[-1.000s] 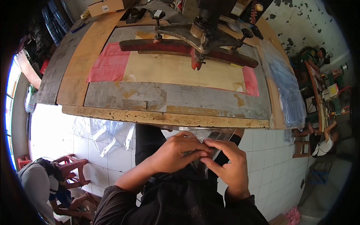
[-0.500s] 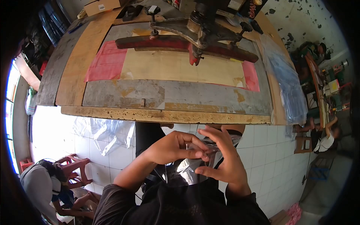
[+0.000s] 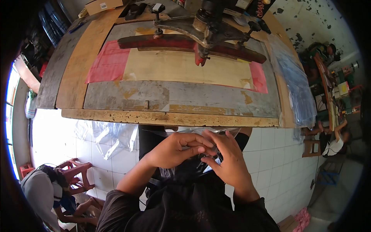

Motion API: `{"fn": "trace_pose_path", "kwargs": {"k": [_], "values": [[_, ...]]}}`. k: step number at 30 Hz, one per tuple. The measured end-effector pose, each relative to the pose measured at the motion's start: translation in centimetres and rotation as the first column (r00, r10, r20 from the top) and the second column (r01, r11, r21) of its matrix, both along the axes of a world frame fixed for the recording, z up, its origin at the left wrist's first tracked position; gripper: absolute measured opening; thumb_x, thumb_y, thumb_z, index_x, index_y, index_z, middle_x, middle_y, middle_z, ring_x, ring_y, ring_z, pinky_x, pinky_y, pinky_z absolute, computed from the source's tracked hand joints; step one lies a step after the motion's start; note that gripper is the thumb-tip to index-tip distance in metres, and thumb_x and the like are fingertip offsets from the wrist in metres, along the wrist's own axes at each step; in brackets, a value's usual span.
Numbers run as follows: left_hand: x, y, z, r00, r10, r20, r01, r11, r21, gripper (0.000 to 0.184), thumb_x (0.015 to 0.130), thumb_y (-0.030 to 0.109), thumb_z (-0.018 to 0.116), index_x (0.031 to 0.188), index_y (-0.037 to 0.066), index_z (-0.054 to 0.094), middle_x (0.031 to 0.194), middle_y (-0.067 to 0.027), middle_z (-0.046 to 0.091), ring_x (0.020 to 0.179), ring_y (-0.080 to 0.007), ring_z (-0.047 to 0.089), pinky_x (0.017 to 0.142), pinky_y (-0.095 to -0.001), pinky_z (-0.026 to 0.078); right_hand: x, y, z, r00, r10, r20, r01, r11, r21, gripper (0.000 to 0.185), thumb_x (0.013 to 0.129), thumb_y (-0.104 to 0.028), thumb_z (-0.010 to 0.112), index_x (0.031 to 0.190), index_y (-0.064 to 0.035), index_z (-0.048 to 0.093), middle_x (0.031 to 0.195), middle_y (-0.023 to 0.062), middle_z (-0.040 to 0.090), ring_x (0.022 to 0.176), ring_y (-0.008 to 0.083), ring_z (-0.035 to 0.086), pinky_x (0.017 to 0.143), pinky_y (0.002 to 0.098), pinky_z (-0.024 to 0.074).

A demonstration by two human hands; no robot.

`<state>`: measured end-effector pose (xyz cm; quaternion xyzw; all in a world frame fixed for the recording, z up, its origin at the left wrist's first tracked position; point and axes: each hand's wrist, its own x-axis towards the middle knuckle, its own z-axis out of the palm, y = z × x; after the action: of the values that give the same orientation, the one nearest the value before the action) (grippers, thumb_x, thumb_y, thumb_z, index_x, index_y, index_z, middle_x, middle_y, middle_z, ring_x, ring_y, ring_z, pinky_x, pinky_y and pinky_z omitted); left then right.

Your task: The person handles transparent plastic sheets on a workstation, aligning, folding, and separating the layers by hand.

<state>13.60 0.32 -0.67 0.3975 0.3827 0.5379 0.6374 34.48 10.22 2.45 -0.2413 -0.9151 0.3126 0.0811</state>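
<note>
So the thing in hand is some clear plastic film (image 3: pixel 167 172), sitting over the lap just below the near edge of the bench. Most of it is covered by the hands, so I can't make out its full shape or whether it's a single layer.

Handling-wise, my guess is next to no weight, thin and floppy, and a bit slick because of the shine. It'd probably crease or cling before it broke. I'd take it by an edge or a fold, lightly between thumb and forefinger, with the other hand keeping it flat. Grabbing the middle would likely just bunch it up.

As for the grip: the left hand (image 3: pixel 177 150) has its thumb and fingers drawn in narrow over the film. The right hand (image 3: pixel 231 160) is curled, with its thumb and forefinger a little apart. Fingertips of both hands are right up close, but I can't tell whether either one is really pinching plastic.

Further out, the bench (image 3: pixel 232 120) has a worn wooden front edge. On it there's a yellowish sheet (image 3: pixel 166 69) with pink patches at both ends, under a red bar (image 3: pixel 162 41). More clear plastic (image 3: pixel 295 89) is draped along the right side, and a person (image 3: pixel 38 189) is bent over down at the left.
</note>
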Motion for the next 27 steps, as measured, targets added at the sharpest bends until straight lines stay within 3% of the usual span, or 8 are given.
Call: {"fn": "trace_pose_path", "kwargs": {"k": [2, 5, 7, 10, 13, 18, 21, 27], "values": [[-0.1, 0.0, 0.0, 0.994, 0.039, -0.106, -0.033, 0.998, 0.057, 0.02, 0.104, 0.002, 0.062, 0.122, -0.004, 0.069, 0.116, -0.0158, 0.077, 0.114, -0.0218, 0.072, 0.099, -0.0359, 0.056, 0.0, 0.1, 0.2, 1.0, 0.018, 0.023, -0.017, 1.0, -0.019, 0.083, 0.084, -0.027, 0.087, 0.155, -0.0111, 0.047, 0.148, 0.0125, 0.058, 0.143, 0.0323, 0.051, 0.124, 0.0567, 0.028], [0.0, 0.1, 0.1, 0.942, 0.142, -0.303, -0.085, 0.978, 0.192, 0.019, 0.099, 0.006, 0.071, 0.117, 0.002, 0.076, 0.108, -0.0095, 0.08, 0.11, -0.0207, 0.072, 0.098, -0.0362, 0.055, -0.7, 0.1, 2.0, 0.993, 0.024, -0.12, -0.031, 0.998, -0.059, 0.077, 0.085, -0.025, 0.087, 0.152, -0.0094, 0.051, 0.147, 0.0129, 0.06, 0.138, 0.0329, 0.056, 0.122, 0.0537, 0.0335], [0.4, 0.2, 0.2, 0.898, 0.201, -0.391, -0.097, 0.958, 0.271, 0.019, 0.096, 0.007, 0.075, 0.114, 0.005, 0.078, 0.106, -0.0082, 0.08, 0.105, -0.0223, 0.073, 0.096, -0.0376, 0.054, -0.8, 0.3, 2.3, 0.962, -0.036, -0.27, 0.022, 0.998, -0.058, 0.064, 0.085, -0.022, 0.087, 0.142, -0.006, 0.061, 0.139, 0.0135, 0.066, 0.127, 0.0334, 0.065, 0.112, 0.0469, 0.0467], [0.9, 0.1, 0.2, 0.821, 0.3, -0.486, -0.122, 0.923, 0.365, 0.022, 0.092, 0.009, 0.078, 0.113, 0.007, 0.078, 0.103, -0.0081, 0.079, 0.098, -0.0286, 0.072, 0.093, -0.0397, 0.054, -0.6, 0.4, 1.7, 0.951, -0.081, -0.299, 0.052, 0.993, -0.104, 0.051, 0.085, -0.019, 0.087, 0.13, -0.0031, 0.069, 0.127, 0.0135, 0.073, 0.113, 0.0325, 0.072, 0.099, 0.0421, 0.0557], [0.9, 0.3, -0.1, 0.758, 0.36, -0.544, -0.124, 0.899, 0.421, 0.022, 0.088, 0.01, 0.081, 0.11, 0.008, 0.078, 0.101, -0.0084, 0.078, 0.098, -0.0315, 0.071, 0.093, -0.0412, 0.055, -1.0, 0.8, 2.4, 0.943, -0.069, -0.325, 0.053, 0.997, -0.056, 0.042, 0.084, -0.016, 0.087, 0.122, -0.0023, 0.073, 0.114, 0.0121, 0.078, 0.102, 0.0302, 0.075, 0.09, 0.0384, 0.0586], [1.3, 0.3, 0.0, 0.617, 0.466, -0.634, -0.087, 0.841, 0.534, 0.024, 0.087, 0.012, 0.081, 0.111, 0.008, 0.075, 0.098, -0.011, 0.076, 0.097, -0.0344, 0.072, 0.087, -0.0468, 0.057, -0.8, 1.2, 2.4, 0.942, -0.026, -0.334, 0.033, 0.999, 0.015, 0.035, 0.085, -0.012, 0.086, 0.117, -0.003, 0.076, 0.109, 0.0102, 0.079, 0.098, 0.0278, 0.075, 0.086, 0.0376, 0.0574], [1.2, 0.3, 0.4, 0.606, 0.448, -0.658, -0.071, 0.854, 0.516, 0.026, 0.087, 0.013, 0.081, 0.112, 0.007, 0.073, 0.097, -0.0122, 0.076, 0.095, -0.0347, 0.073, 0.086, -0.0475, 0.057, -0.7, 1.4, 1.8, 0.935, -0.029, -0.353, 0.045, 0.998, 0.039, 0.033, 0.084, -0.012, 0.086, 0.115, -0.0037, 0.077, 0.107, 0.0093, 0.079, 0.095, 0.0272, 0.075, 0.082, 0.0368, 0.0566], [1.0, 0.5, -0.2, 0.525, 0.49, -0.696, -0.02, 0.825, 0.565, 0.026, 0.088, 0.014, 0.08, 0.111, 0.006, 0.072, 0.095, -0.0123, 0.075, 0.093, -0.0318, 0.073, 0.087, -0.0438, 0.057, -0.9, 1.4, 1.2, 0.912, -0.069, -0.404, 0.072, 0.997, -0.007, 0.032, 0.082, -0.007, 0.086, 0.113, -0.0047, 0.078, 0.104, 0.0084, 0.079, 0.091, 0.0261, 0.075, 0.08, 0.035, 0.0557]]}}
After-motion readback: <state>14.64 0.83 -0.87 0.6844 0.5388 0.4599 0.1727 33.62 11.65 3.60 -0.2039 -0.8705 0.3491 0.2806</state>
